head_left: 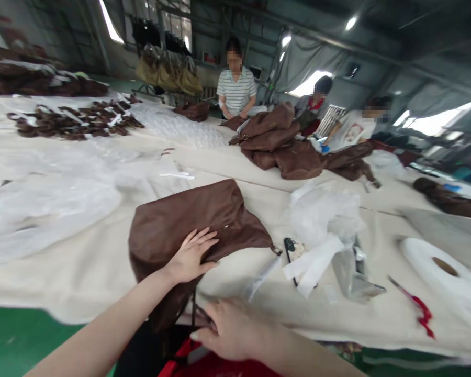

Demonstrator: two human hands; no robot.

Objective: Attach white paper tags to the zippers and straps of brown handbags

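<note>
A brown leather-look bag (180,220) lies on its side at the near edge of the table, its lower part hanging over the edge. My left hand (192,254) rests flat on the bag, fingers stretched out beside a small zipper. Lower down, at the table edge, my right hand (231,327) is closed around a brown part of the same bag, probably its strap; its grip is partly hidden and blurred. From the bag's right tip a clear plastic strip (262,277) trails onto the cloth.
Right of the bag lie a phone (296,254), crumpled white wrapping (325,209), red-handled scissors (416,306) and a white roll (435,262). Plastic sheeting (63,193) covers the left side. Brown bags (286,146) are heaped farther back, where several people (237,86) stand.
</note>
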